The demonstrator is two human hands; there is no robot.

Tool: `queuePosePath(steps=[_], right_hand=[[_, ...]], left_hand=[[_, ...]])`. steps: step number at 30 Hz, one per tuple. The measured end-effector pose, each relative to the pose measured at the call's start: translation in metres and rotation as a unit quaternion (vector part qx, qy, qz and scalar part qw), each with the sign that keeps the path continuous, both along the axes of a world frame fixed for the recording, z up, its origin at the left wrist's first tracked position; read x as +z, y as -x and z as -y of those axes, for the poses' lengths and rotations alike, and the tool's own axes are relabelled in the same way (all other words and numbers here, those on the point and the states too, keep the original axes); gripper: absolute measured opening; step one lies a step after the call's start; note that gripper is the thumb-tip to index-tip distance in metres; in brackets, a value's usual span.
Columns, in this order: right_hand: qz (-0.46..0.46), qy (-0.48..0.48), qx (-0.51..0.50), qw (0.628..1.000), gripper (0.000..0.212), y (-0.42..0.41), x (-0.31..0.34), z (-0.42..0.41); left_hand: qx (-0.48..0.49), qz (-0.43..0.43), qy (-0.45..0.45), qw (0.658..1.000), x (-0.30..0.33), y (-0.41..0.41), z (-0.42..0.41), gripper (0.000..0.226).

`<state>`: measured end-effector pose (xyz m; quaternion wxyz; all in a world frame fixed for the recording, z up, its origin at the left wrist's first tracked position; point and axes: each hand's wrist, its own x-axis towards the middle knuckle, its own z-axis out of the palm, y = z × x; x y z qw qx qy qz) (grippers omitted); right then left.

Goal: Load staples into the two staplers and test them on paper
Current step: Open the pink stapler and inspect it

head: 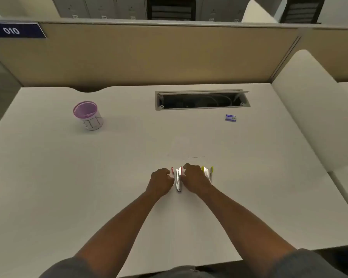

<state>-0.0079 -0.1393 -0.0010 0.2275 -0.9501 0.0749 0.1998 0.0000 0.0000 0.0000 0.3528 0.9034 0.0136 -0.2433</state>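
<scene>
A pink stapler (178, 180) lies opened out on the white desk (68, 187), its metal channel showing between my two hands. My left hand (161, 180) is closed against its left side and my right hand (194, 177) grips its right side from above. A yellow-green stapler (208, 172), also opened, lies just right of my right hand. A faint white sheet of paper (186, 149) rests on the desk just beyond the staplers. A small blue staple box (230, 118) sits farther back on the right.
A purple-rimmed cup (88, 115) stands at the back left. An open cable tray (201, 100) is set into the desk at the back. A beige partition (149, 55) closes the far side and a white divider (313, 117) the right.
</scene>
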Motion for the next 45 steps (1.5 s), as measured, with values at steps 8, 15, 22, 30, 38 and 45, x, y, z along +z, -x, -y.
queuePosePath(steps=[8,15,22,30,38,45], right_hand=[[-0.021,-0.034,-0.016,0.999,0.027,0.000,0.003,-0.011],[-0.044,-0.132,-0.106,0.985,0.031,-0.001,0.004,-0.006],[-0.024,-0.257,-0.202,0.945,0.042,0.003,0.009,0.001],[0.010,-0.307,-0.129,0.943,0.042,0.004,0.022,0.013],[0.035,-0.297,-0.074,0.951,0.029,0.006,0.035,0.030],[0.034,-0.340,-0.060,0.938,0.028,0.008,0.047,0.041]], left_hand=[[0.040,-0.049,0.056,0.996,-0.002,0.004,0.003,0.015],[0.086,-0.066,0.071,0.992,-0.001,0.009,0.009,0.036],[0.170,-0.004,0.131,0.977,0.003,0.013,0.012,0.026],[0.170,0.065,0.166,0.969,0.011,0.018,0.015,0.013],[0.191,0.007,0.263,0.946,0.025,0.021,0.019,0.018],[0.222,-0.008,0.294,0.930,0.037,0.017,0.032,0.017]])
